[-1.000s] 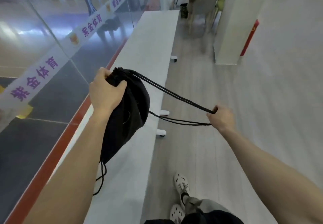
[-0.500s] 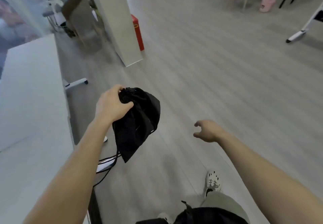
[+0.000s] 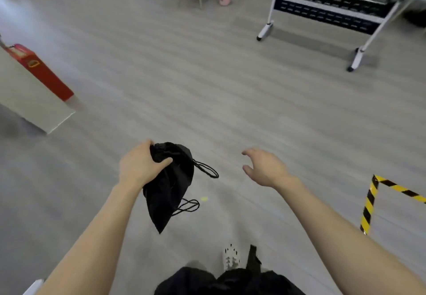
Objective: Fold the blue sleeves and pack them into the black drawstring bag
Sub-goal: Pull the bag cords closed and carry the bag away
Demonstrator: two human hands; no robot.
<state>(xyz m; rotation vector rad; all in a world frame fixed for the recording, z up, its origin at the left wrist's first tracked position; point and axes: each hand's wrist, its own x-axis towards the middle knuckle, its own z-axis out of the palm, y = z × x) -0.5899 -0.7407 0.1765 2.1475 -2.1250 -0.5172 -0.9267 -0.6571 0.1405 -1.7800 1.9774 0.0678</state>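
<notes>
Swung right onto open floor (image 3: 207,87), with left hand (image 3: 140,165) clenching the cinched black drawstring bag (image 3: 170,186), right hand (image 3: 267,168) released, empty; blue sleeves unseen, packing seemingly finished.

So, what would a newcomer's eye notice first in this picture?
The black bag, hanging at centre from the left hand, which grips its gathered top; the right hand is open and empty beside it. Next, the yellow-black tape at lower right and the red box at far left.
</notes>
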